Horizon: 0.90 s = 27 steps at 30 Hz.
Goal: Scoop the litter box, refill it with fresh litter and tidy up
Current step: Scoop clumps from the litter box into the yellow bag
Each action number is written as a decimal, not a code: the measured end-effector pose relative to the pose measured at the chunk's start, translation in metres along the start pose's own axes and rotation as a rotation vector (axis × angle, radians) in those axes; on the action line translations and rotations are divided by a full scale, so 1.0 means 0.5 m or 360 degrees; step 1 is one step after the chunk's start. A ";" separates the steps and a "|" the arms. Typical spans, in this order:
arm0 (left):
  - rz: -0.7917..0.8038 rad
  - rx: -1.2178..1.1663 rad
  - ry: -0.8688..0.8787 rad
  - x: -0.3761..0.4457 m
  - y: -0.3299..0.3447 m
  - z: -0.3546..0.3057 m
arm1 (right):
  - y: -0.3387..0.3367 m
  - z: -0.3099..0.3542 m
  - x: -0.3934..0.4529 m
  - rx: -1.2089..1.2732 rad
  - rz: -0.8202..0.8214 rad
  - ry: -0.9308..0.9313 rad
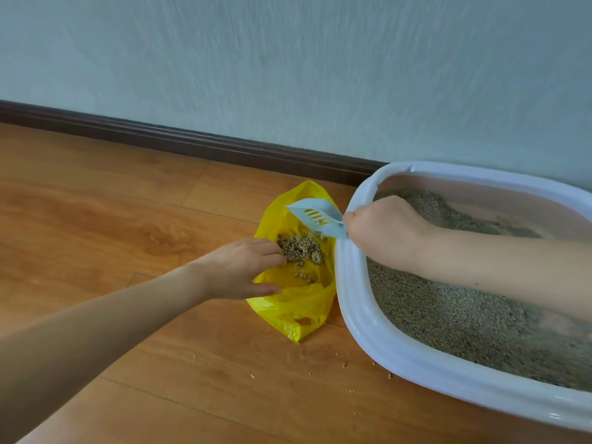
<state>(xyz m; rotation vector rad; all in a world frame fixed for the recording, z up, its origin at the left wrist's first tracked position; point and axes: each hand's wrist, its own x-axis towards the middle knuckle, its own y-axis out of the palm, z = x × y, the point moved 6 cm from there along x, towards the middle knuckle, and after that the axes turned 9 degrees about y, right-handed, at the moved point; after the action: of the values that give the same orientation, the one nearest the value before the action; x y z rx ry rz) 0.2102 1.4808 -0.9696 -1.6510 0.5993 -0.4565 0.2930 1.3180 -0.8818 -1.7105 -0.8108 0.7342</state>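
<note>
- Your right hand [382, 230] is closed round the handle of the scoop [317, 217], which is tipped over the yellow bag [294, 302]; its slotted blade looks empty.
- Your left hand [246, 269] pinches the bag's near edge, thumb below and fingers curled over the rim, holding the mouth wide.
- The bag lies on the floor [112, 225], touching the left wall of the box [362, 318].
- Done, by the look of it: a heap of clumps [299, 248] already sits inside the bag, so scooping is well under way.
- The litter [448, 318] in the box looks uneven, banked toward the far end; whether more clumps hide in it you cannot tell from here.
- Left: finish sifting, pour fresh litter (no supply is in view), close the bag.
- Also left: stray grains [344, 365] scattered on the floor in front of the box need sweeping up.
</note>
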 end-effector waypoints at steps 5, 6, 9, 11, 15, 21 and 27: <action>0.0056 -0.0011 -0.0048 -0.006 0.007 0.002 | 0.007 0.004 0.004 -0.0361 -0.0314 -0.0117; 0.0054 -0.0010 -0.0048 -0.006 0.007 0.002 | 0.002 0.003 -0.001 -0.0399 -0.0335 -0.0131; 0.0029 -0.0021 -0.0055 -0.003 0.003 -0.002 | 0.005 -0.006 -0.011 -0.0350 -0.0395 -0.0181; 0.0013 -0.0041 -0.0050 0.003 -0.003 -0.006 | 0.007 -0.013 -0.017 -0.0161 -0.0225 -0.0141; -0.0027 -0.0058 -0.0009 0.022 -0.021 -0.018 | 0.012 -0.071 -0.028 0.0518 -0.0203 0.0316; -0.0237 -0.0063 0.0128 0.071 -0.071 -0.066 | 0.003 -0.177 -0.101 0.1452 -0.0235 0.0838; -0.0365 -0.0053 0.0281 0.125 -0.100 -0.126 | 0.053 -0.262 -0.204 0.1487 -0.0128 0.1166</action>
<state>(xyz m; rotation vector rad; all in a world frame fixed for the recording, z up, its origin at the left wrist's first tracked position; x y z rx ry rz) 0.2275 1.3983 -0.9122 -1.7307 0.5510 -0.7696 0.3426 1.1581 -0.8657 -0.9454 0.0188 0.2849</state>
